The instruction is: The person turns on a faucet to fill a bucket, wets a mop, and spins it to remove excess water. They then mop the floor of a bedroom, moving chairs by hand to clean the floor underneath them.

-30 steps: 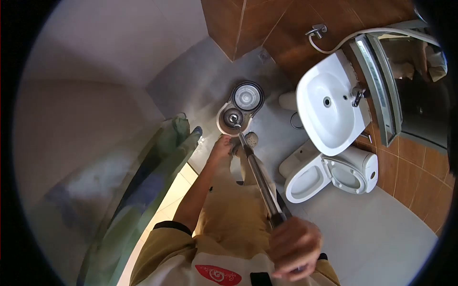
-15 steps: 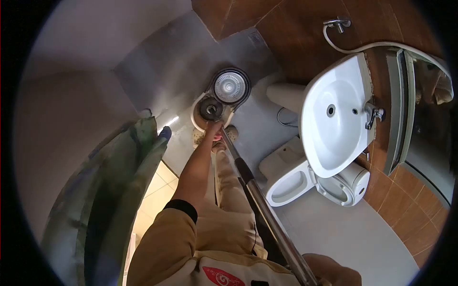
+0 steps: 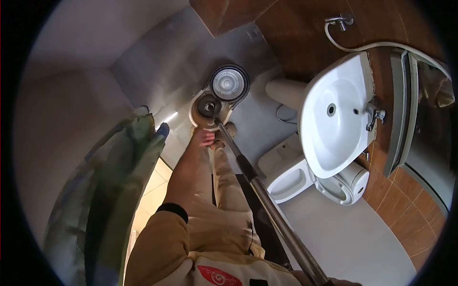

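Observation:
A long metal mop pole [image 3: 276,214] runs diagonally from the bottom edge up to a round dark mop head [image 3: 209,106] in the smaller round of a mop bucket [image 3: 194,117]. Beside it sits the bucket's round spinner basket [image 3: 227,84]. My left hand [image 3: 205,138] is just left of the pole's lower end, apart from it, with its slightly blurred fingers stretched out and nothing in them. At the bottom edge, my right hand [image 3: 342,282] is round the upper pole, mostly cut off by the frame.
A white washbasin [image 3: 329,138] with a tap [image 3: 374,117] is on the right, near a toilet [image 3: 291,183] and a mirror [image 3: 429,124]. A green curtain [image 3: 114,186] hangs at the left. A hose [image 3: 372,46] and a floor drain [image 3: 254,33] are farther up.
My left hand has let go of the pole's lower end and moved a little left and down. My right hand and the pole's upper end have shifted down and to the right.

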`<state>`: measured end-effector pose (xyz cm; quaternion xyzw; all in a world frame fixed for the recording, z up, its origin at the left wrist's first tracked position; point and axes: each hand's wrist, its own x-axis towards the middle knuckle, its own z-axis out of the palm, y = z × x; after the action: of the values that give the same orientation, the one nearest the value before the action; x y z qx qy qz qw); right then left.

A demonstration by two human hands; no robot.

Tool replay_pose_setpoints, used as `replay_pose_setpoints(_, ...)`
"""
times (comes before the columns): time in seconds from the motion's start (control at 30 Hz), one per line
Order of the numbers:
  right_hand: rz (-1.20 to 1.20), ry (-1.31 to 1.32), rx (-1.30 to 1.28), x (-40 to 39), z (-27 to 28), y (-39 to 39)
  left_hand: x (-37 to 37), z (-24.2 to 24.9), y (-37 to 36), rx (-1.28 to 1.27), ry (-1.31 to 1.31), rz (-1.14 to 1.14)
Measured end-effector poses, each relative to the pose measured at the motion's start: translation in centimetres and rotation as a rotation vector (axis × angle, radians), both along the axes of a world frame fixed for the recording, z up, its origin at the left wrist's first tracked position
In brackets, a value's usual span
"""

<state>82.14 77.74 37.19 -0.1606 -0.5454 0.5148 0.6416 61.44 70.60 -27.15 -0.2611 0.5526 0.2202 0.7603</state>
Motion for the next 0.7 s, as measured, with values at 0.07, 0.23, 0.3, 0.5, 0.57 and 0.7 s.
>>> replay_pose_setpoints(0.07, 0.099, -0.083, 0.045, -2.1, -0.9, 2.2, 0.5, 2.4, -3.6, 0.305, -0.037, 0.022)
replay_pose_setpoints(0.23, -0.481, -0.465, 0.040, -3.7, -0.9, -3.6, 4.0, 27.7, 1.6, 0.196, -0.510, 0.573)
replay_pose_setpoints(0.3, -0.371, -0.353, -0.059, -7.5, -0.3, -3.1, 2.6, 36.8, 2.9, 0.121, -0.422, 0.569)
replay_pose_setpoints(0.5, 0.218, -0.456, 0.083, -12.0, -2.3, -4.1, 0.0, 36.1, -0.4, -0.089, -0.828, 0.955)
replay_pose_setpoints(0.57, 0.139, -0.406, 0.096, -13.0, -3.9, -4.2, -0.2, 35.5, 0.3, -0.077, -0.822, 0.946)
replay_pose_setpoints(0.7, -0.011, -0.360, 0.103, -13.5, -5.8, -3.9, 0.0, 32.0, 0.5, -0.085, -0.883, 0.919)
